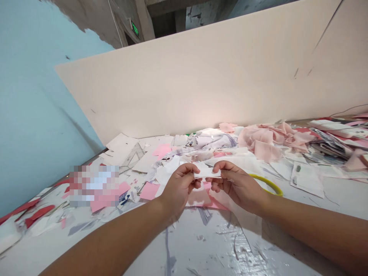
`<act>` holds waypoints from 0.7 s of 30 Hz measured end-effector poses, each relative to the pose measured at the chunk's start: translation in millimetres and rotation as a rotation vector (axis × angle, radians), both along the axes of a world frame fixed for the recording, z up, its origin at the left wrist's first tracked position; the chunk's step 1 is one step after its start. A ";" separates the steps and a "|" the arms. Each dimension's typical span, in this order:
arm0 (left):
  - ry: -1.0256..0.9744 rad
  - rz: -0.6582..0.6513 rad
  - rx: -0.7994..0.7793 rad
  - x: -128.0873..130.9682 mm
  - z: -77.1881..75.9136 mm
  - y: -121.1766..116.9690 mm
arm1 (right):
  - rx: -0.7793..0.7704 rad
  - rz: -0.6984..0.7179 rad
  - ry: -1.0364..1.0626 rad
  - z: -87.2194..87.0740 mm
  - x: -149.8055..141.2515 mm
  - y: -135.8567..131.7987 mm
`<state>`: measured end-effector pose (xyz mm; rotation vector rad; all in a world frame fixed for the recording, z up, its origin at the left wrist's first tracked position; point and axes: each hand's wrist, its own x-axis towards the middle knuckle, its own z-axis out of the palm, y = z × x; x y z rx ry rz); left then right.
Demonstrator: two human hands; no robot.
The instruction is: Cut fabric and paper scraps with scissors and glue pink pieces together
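Observation:
Between both hands, above the middle of the table, is a small folded white strip (207, 174); I cannot tell whether it is cloth or paper. My left hand (184, 182) pinches its left end with thumb and fingers. Its right end is gripped the same way by my right hand (232, 182). Below the hands lie pink pieces (198, 197) on the table. A yellow ring-shaped thing (268, 184) rests just behind my right wrist, which partly hides it.
Scraps cover the white table (201, 245). Crumpled pink cloth (276, 138) and a stack of flat pieces (330, 142) lie toward the back right. Red scraps (38, 216) are at left. A pale partition board (201, 76) stands along the back, beside a blue wall (37, 96).

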<state>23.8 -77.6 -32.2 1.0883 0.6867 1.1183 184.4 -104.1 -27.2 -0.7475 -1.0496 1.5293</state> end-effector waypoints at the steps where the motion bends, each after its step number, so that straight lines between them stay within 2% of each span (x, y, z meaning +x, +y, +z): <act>1: -0.005 -0.001 -0.010 0.2 0.2 -0.1 | -0.006 0.002 0.002 0.1 -0.2 0.1; 15: 0.045 -0.005 -0.008 -2.2 1.8 -4.4 | -0.019 0.050 0.034 -1.6 2.5 0.9; 21: 0.048 -0.033 0.035 -5.1 1.9 -3.1 | 0.068 0.060 -0.054 -5.9 4.0 1.2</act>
